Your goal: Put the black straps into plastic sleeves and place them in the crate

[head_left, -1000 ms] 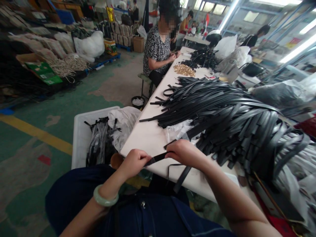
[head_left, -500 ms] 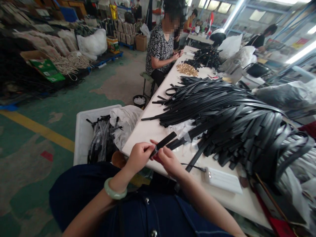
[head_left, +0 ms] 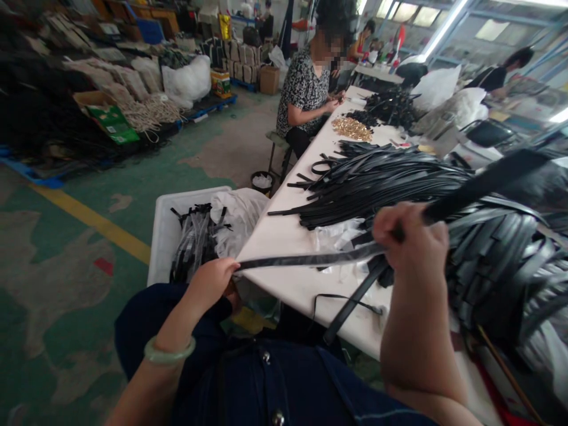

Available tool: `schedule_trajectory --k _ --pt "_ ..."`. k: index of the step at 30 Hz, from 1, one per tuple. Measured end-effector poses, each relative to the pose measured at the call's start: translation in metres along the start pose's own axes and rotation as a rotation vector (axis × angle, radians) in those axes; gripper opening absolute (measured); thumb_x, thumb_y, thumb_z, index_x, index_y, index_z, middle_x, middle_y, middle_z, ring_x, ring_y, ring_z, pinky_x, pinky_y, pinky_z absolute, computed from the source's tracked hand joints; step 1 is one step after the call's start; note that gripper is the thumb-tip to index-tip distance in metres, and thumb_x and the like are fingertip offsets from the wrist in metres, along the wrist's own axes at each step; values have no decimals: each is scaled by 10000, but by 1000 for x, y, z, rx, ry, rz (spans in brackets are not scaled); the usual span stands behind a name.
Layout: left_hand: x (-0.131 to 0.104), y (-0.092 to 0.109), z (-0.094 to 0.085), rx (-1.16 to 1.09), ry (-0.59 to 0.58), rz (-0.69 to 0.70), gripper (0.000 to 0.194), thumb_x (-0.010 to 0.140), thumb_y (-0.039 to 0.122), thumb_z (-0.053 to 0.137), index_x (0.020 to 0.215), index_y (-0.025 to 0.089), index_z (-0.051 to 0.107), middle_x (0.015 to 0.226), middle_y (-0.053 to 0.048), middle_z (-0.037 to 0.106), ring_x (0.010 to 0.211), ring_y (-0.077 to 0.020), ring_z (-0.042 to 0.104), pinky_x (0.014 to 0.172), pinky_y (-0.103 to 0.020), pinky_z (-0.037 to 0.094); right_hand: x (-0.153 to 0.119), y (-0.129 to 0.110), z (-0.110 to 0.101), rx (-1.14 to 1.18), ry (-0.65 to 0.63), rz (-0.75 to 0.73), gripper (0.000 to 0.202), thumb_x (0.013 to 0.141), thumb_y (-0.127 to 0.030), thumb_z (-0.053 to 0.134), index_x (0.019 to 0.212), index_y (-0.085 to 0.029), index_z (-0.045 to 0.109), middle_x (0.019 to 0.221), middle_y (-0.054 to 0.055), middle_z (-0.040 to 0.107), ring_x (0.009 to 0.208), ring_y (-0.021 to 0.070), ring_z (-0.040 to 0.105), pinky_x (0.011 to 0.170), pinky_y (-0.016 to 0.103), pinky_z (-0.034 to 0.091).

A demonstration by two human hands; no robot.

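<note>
Between my two hands a black strap (head_left: 306, 260) is stretched across the table corner, with what looks like clear plastic along part of it. My left hand (head_left: 213, 281) pinches its left end just off the table edge. Higher up, my right hand (head_left: 410, 234) is closed around the strap, and a wide black length sticks out past it to the upper right, blurred. Behind my right hand lies a large pile of black straps (head_left: 377, 177). One loose strap (head_left: 355, 302) hangs over the table's near edge.
A white bin (head_left: 164, 236) with bagged black straps stands left of the white table (head_left: 284, 231). Gold-coloured small parts (head_left: 352, 128) lie farther along, near a seated person (head_left: 302, 89). A small black bucket (head_left: 261, 182) is on the floor.
My hands were close together on the strap; now they are far apart. The right hand has moved up and right, the left hand left, drawing the strap out between them.
</note>
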State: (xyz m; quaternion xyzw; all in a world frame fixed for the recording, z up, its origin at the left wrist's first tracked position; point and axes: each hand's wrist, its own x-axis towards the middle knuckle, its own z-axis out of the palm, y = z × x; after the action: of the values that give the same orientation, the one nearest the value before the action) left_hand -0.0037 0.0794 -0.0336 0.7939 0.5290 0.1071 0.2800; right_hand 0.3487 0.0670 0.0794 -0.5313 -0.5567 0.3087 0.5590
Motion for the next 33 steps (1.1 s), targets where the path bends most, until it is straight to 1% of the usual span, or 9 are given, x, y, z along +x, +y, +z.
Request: schedule_trajectory --k 2,5,9,13,16,22,26,29,33 --pt "-1 17 -2 260 135 94 287 935 269 392 816 162 630 814 -92 692 809 -230 627 737 -327 403 -13 3 42 -147 -226 72 345 848 -513 535 808 -185 633 600 6 512 479 112 400 440 238 295" --pt "-5 42 -5 442 149 245 236 926 224 424 790 159 606 762 -86 677 772 -241 621 721 -352 389 -31 19 106 -314 -757 149 339 834 -436 552 968 -148 670 731 40 616 656 149 524 584 249 403" --pt "-18 39 -11 442 71 253 207 918 227 452 778 169 593 771 -75 674 775 -233 628 710 -339 395 -42 42 133 -369 -1075 239 385 882 -434 466 771 -122 662 590 -11 526 544 101 435 503 218 313" --pt "-31 14 -15 269 -152 121 188 915 205 433 806 195 586 792 -41 690 751 -193 652 647 -271 408 -40 43 121 -422 -1021 169 405 836 -485 539 642 -131 565 536 -52 374 525 76 347 475 206 229" --pt "-33 13 -12 177 -227 134 174 916 188 411 840 195 567 803 -32 686 752 -192 656 644 -263 420 -36 37 117 -369 -1119 220 415 822 -498 552 618 -138 527 526 -62 328 503 66 309 459 200 205" --pt "-29 40 13 41 -224 278 210 908 153 415 1060 160 560 992 -90 694 913 -216 653 825 -320 465 -47 30 133 -261 -1185 203 293 814 -374 569 683 -124 645 536 -57 422 506 65 355 475 194 251" --pt "-23 38 20 54 -185 229 214 888 145 409 1025 136 573 1001 -130 682 926 -230 648 824 -333 478 -58 38 151 -314 -1121 250 272 798 -343 575 658 -127 662 511 -41 500 491 83 433 484 199 296" --pt "-30 3 -9 22 -92 44 190 897 208 390 919 170 575 905 -93 691 834 -208 658 753 -298 483 -45 52 162 -310 -906 258 360 845 -438 520 688 -143 655 491 -21 521 478 107 472 491 213 328" --pt "-83 -94 -74 0 206 -355 286 910 416 353 897 211 552 759 18 665 764 -194 639 697 -277 483 5 77 176 -107 -296 397 480 933 -537 314 822 -172 605 614 21 582 567 140 521 528 236 380"
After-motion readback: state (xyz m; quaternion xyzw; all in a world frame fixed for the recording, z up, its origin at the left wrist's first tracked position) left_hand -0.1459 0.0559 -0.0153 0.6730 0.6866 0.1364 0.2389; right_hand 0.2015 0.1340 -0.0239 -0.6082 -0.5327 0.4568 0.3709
